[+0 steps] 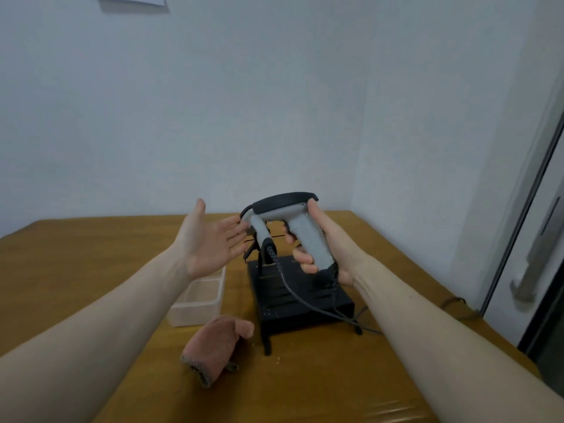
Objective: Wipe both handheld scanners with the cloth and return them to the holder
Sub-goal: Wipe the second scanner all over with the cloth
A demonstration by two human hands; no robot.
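The right hand (pixel 323 254) grips the grey-and-black plastic handheld scanner (pixel 300 230) by its handle; the left hand (pixel 210 239) is spread wide, empty. It looks rigid and light, its cable trailing. The soft pink cloth (pixel 216 346) lies near the table's front edge.

Room corner setup. Two plain pale walls (pixel 213 102) meet in a vertical seam right of centre; the right-hand wall reads slightly brighter. Paper sheet (pixel 132 0) stuck on the left wall at the top edge, mostly cropped. Wooden tabletop (pixel 91 248), orange-brown, glossy, pushed toward the corner; its far edge runs along the left wall, and its right edge angles back toward the camera. Near front edge shows a sheen like tape or film. At far right, a dark-framed door or window (pixel 537 227) with a grey metal handle (pixel 532 264); can't tell which. Light is soft, even, no hard shadows. Floor not visible.
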